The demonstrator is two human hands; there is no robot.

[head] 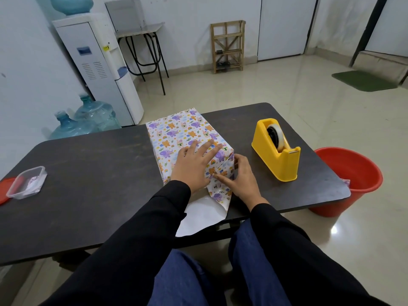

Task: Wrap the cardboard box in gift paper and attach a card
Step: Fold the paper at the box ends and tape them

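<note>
End-fold step: L hand (pixel 194 164) fingers flat, spread atop the box (pixel 176 133). R hand (pixel 240 180) fingers straight-ish, pressing gift paper flap (pixel 218 195) in. Next prob needs tape; tape dispenser (pixel 276 149) sits right of R fingers.

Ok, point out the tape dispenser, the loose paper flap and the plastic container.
tape dispenser (pixel 265 149), head view, on its yellow side wall.
paper flap (pixel 198 217), head view, on its white underside.
plastic container (pixel 26 193), head view, on its clear near wall.

An office-like room: water dispenser (pixel 97 62), spare water jugs (pixel 88 122), tiled floor (pixel 265 89).
</note>
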